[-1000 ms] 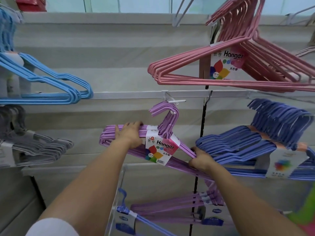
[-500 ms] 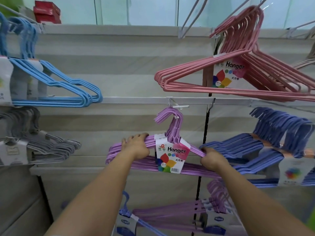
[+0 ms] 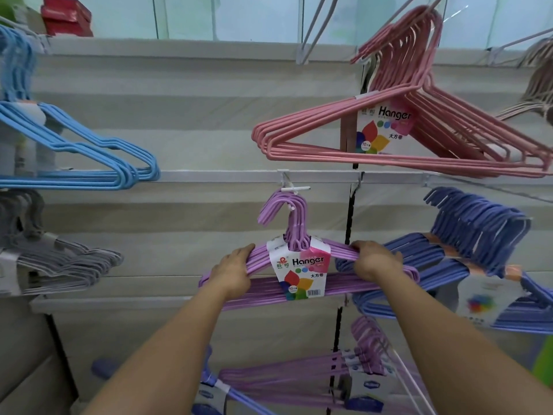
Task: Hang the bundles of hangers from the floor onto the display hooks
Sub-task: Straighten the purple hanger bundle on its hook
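A bundle of purple hangers (image 3: 335, 284) with a white and pink "Hanger" label sits level in front of the slatted wall. Its hook tops curl just under a white display hook (image 3: 294, 189) on the rail; whether they rest on it I cannot tell. My left hand (image 3: 232, 269) grips the bundle's left shoulder. My right hand (image 3: 375, 260) grips its right shoulder.
A pink bundle (image 3: 398, 142) hangs above right, a blue-violet bundle (image 3: 466, 253) crowds the right hand, light blue hangers (image 3: 89, 163) and grey hangers (image 3: 62, 265) hang at left. More purple bundles (image 3: 314, 375) hang below. An empty long hook (image 3: 311, 28) juts out at the top.
The purple bundle has turned from tilted to level. My right hand has risen and my left hand has slid down its shoulder. The hook tops stay under the display hook.
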`<action>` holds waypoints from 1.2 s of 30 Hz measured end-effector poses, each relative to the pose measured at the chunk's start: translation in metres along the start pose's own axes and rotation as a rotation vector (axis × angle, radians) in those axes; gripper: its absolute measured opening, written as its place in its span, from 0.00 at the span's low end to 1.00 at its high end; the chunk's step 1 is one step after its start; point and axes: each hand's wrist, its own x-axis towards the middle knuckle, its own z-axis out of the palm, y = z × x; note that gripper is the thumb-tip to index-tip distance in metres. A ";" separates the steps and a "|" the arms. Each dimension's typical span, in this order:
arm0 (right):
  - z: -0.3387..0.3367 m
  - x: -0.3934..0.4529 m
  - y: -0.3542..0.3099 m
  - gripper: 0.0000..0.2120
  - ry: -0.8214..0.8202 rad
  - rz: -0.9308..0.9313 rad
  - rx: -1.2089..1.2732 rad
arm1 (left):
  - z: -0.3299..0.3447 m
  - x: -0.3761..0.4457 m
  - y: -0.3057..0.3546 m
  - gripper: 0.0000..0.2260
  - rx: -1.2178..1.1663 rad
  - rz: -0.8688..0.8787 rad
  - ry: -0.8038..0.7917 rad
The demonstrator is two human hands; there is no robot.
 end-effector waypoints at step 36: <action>0.045 -0.046 -0.042 0.21 0.357 -0.173 0.395 | 0.014 -0.058 0.059 0.22 -0.031 -0.289 0.300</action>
